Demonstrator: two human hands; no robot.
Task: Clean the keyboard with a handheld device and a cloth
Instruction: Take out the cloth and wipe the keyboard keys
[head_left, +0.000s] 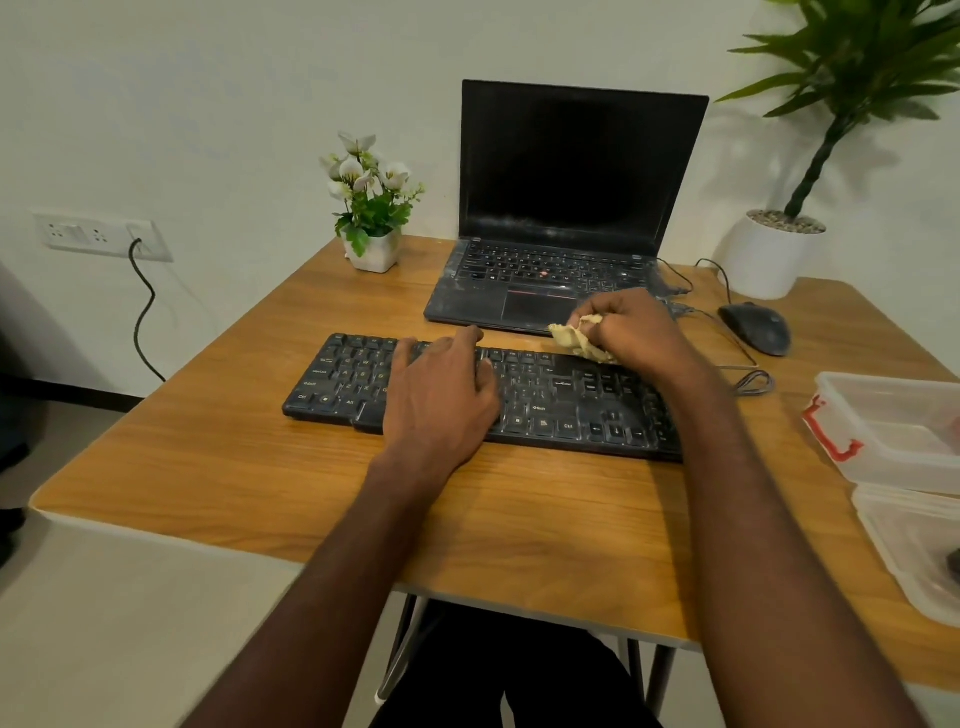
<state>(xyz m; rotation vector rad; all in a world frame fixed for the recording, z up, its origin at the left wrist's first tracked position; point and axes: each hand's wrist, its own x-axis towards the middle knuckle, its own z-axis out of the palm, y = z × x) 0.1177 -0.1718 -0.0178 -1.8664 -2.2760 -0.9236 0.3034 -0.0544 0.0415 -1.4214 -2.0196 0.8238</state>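
Observation:
A black keyboard (561, 402) lies across the middle of the wooden table (260, 467). My left hand (441, 395) rests flat on its left-centre keys, fingers spread, holding nothing. My right hand (631, 327) is closed around a crumpled beige cloth (576, 340), which touches the keyboard's upper edge near the right-hand keys. No handheld device shows in either hand.
A dusty open laptop (561, 208) stands just behind the keyboard. A black mouse (756, 327) and its coiled cable (753, 382) lie at the right. Clear plastic boxes (893, 431) sit at the right edge. A small flower pot (371, 249) and a large white planter (769, 257) stand at the back.

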